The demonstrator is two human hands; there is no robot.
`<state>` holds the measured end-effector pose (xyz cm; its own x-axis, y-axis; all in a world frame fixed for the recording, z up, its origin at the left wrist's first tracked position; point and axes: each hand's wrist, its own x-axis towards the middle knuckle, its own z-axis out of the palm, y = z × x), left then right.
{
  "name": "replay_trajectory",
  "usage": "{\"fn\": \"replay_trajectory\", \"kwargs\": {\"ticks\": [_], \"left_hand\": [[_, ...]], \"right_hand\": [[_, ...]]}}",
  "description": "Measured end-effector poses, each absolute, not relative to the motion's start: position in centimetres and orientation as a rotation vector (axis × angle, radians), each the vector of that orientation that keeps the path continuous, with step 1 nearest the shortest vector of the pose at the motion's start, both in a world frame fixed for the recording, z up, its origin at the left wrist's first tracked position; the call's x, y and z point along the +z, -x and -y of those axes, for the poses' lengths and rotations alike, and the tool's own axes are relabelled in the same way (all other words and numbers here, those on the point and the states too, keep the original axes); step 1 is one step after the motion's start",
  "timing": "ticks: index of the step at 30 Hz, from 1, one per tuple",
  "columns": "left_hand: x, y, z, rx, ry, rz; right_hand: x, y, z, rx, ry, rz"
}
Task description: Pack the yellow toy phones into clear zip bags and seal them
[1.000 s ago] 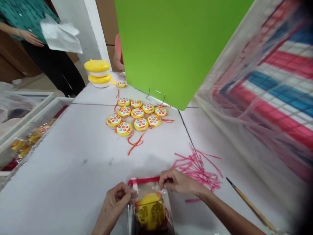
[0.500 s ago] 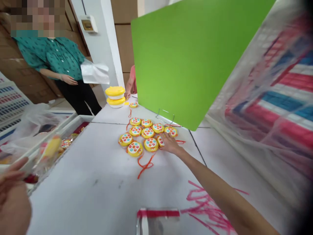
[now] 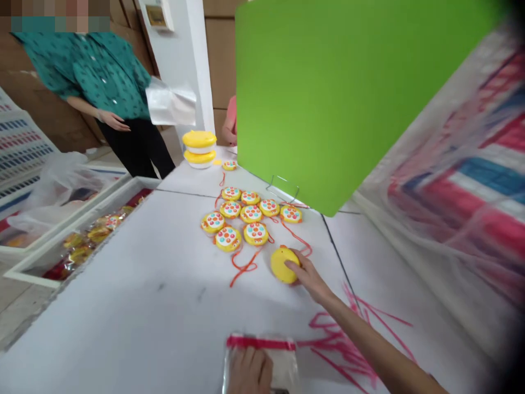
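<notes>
My right hand (image 3: 309, 276) grips a round yellow toy (image 3: 284, 264) by its edge, thumb over the plain yellow back, above the table. Close to it lies a group of similar yellow toys (image 3: 251, 213), their white faces with coloured dots turned up and orange cords trailing from some. At the bottom, my left hand (image 3: 251, 369) is on a clear plastic bag (image 3: 285, 368) with a red strip along its top; its fingers are held together and pressed on the bag, fingertips partly hidden.
Pink plastic strips (image 3: 348, 347) lie on the right. A green board (image 3: 328, 98) stands on the white table (image 3: 135, 306). Yellow-and-white containers (image 3: 199, 149) are stacked at the back. A tray (image 3: 24, 272) of wrapped toys adjoins the left edge. Two other people are beyond the table.
My right hand has picked one toy out of the group and brought it nearer, back side up. My left hand has moved from the left-hand tray to the plastic bag; a wrapped toy dropped into the tray.
</notes>
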<state>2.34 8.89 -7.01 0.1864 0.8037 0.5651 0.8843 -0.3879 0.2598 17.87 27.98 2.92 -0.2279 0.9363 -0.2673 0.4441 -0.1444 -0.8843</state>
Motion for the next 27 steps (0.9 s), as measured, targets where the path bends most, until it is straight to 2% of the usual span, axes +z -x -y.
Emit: {"fn": "replay_trajectory", "kwargs": {"ticks": [2,6,8,13,20,24,27], "left_hand": [[-5.0,-2.1,-8.9,-0.877,2.51,1.708],[-2.0,-1.5,-8.9,-0.658,2.712,1.89],[-1.7,-1.1,-8.6,-0.736,2.735,2.057],[-2.7,0.4,-7.7,-1.185,2.628,2.281],[-0.9,0.6,-8.7,-1.162,2.892,1.982],[-0.8,0.2,-8.6,-1.025,2.821,1.911],[-0.8,-0.1,-7.9,-0.898,2.73,1.784]], "right_hand": [[3.3,-17.2,-25.4,1.542,1.456,1.434],[4.6,-16.5,-21.2,1.674,1.345,1.326],[5.1,-17.0,-19.5,1.778,1.303,1.355],[5.9,-19.5,-16.4,2.029,1.185,1.497],[7.1,-20.2,-14.1,2.184,1.104,1.524],[6.9,-18.4,-13.8,2.119,1.095,1.251],[6.1,-16.8,-13.4,1.866,1.25,1.459]]}}
